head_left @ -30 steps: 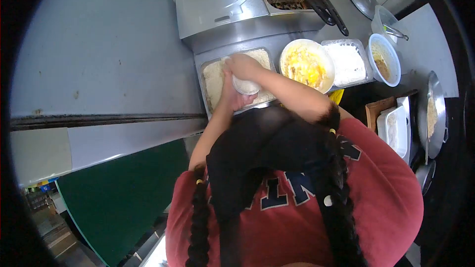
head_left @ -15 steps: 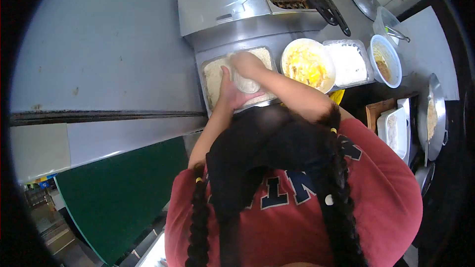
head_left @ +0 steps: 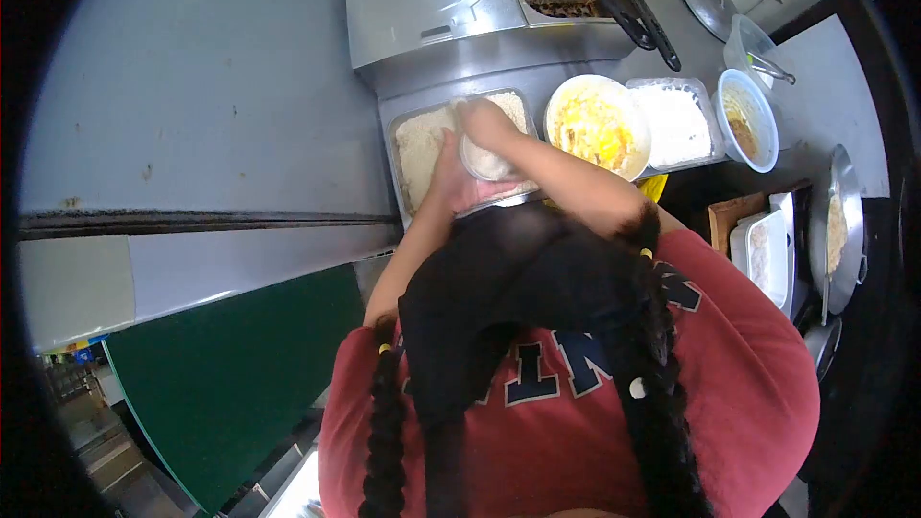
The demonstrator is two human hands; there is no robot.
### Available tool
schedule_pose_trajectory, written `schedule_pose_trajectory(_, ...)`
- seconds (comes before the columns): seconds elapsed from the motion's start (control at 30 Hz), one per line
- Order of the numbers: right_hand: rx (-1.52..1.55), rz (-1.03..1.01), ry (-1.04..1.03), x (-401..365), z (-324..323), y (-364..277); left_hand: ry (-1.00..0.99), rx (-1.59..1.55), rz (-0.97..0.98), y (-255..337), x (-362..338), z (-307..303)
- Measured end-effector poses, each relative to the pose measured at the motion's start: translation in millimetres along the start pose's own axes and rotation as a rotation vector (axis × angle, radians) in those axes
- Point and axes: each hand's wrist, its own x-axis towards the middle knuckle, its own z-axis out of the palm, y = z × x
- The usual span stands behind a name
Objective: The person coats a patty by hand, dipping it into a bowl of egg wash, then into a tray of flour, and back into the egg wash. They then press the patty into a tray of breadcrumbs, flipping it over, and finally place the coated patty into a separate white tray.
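Note:
A metal tray (head_left: 395, 155) of pale crumbs (head_left: 418, 146) lies in front of me. Over its near side my left hand (head_left: 459, 182) cradles a small, round, whitish container (head_left: 487, 163), thumb up at its left and fingers along the near side. My right hand (head_left: 489, 125) is curled above the container's far edge, its fingertips blurred and partly hidden among pale crumbs. What the right fingers grip cannot be made out.
Right of the tray stand a bowl of yellow egg mixture (head_left: 628, 163), a tray of white powder (head_left: 705, 149) and a blue-white bowl (head_left: 766, 158). Behind are a metal lid (head_left: 413, 14) and a fryer with black-handled baskets (head_left: 657, 34). A wok (head_left: 849, 278) is far right.
My right hand has shifted slightly to the right. The container in my left hand has moved slightly and its round opening shows more plainly. The surrounding bowls and trays stay put.

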Motion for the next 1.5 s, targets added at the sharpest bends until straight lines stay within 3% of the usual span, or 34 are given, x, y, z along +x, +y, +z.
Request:
schedule_pose_trajectory(0.03,0.054,0.006,0.047,2,-1,1,0.344,0.016,0.111,0,0,17)
schedule_pose_trajectory(0.17,0.257,-0.044,0.045,-25,-64,-58,0.156,0.089,0.153,7,9,-39)
schedule_pose_trajectory(0.23,0.101,-0.118,-0.074,-10,-53,-50,-0.722,-0.236,-0.149,18,23,-69)
schedule_pose_trajectory(0.3,-0.06,-0.19,-0.186,-7,-37,-35,-0.79,-0.172,-0.22,26,27,-74)
schedule_pose_trajectory(0.37,0.0,-0.145,-0.027,-11,-18,-19,-0.855,-0.108,-0.278,26,19,-56)
schedule_pose_trajectory(0.43,0.093,-0.106,-0.018,-9,-5,4,0.075,0.148,0.002,15,-11,-8)
schedule_pose_trajectory(0.5,0.179,-0.065,0.006,-9,-11,2,0.073,0.174,0.045,8,-5,-22)
schedule_pose_trajectory(0.57,0.554,0.192,-0.028,-20,-30,-19,0.068,0.196,0.085,6,-1,-24)
schedule_pose_trajectory(0.6,0.552,0.192,-0.029,-17,-34,-23,0.1,0.183,0.093,8,-1,-23)
schedule_pose_trajectory(0.67,0.172,-0.162,-0.001,-10,-40,-32,0.134,0.168,0.102,10,3,-35)
schedule_pose_trajectory(0.73,0.112,-0.077,-0.058,-29,-56,-60,-0.544,-0.233,-0.067,13,17,-76)
schedule_pose_trajectory(0.77,0.049,0.005,-0.112,-35,-61,-70,-0.547,-0.23,-0.065,14,11,-60)
schedule_pose_trajectory(0.83,0.051,-0.013,-0.055,-20,-24,-28,0.017,0.018,-0.004,12,-8,-12)
schedule_pose_trajectory(0.9,0.054,-0.029,-0.002,-17,-12,-14,0.094,0.031,0.053,2,-6,-6)
schedule_pose_trajectory(0.97,0.133,0.157,0.049,-21,-13,-14,0.166,0.045,0.101,-1,-2,-2)
schedule_pose_trajectory(1.03,0.142,0.082,0.053,-15,-21,-15,0.287,-0.043,0.14,0,-1,3)
schedule_pose_trajectory(1.1,0.153,0.005,0.056,-10,-33,-24,0.215,0.025,0.119,7,0,-12)
schedule_pose_trajectory(1.17,0.061,-0.23,-0.082,-9,-50,-41,0.139,0.096,0.091,11,1,-33)
schedule_pose_trajectory(1.23,0.031,-0.197,-0.097,-1,-32,-32,-0.029,0.062,0.02,11,2,-43)
schedule_pose_trajectory(1.3,0.003,-0.167,-0.114,-1,-16,-19,-0.025,0.077,-0.002,12,-1,-35)
schedule_pose_trajectory(1.37,-0.005,-0.125,0.03,-9,-7,-10,-0.015,0.089,-0.014,12,-9,-14)
schedule_pose_trajectory(1.43,0.09,-0.067,0.064,-7,0,3,0.314,-0.111,0.033,5,-11,12)
schedule_pose_trajectory(1.5,0.184,-0.005,0.101,1,-1,10,0.246,-0.122,0.078,1,-4,2)
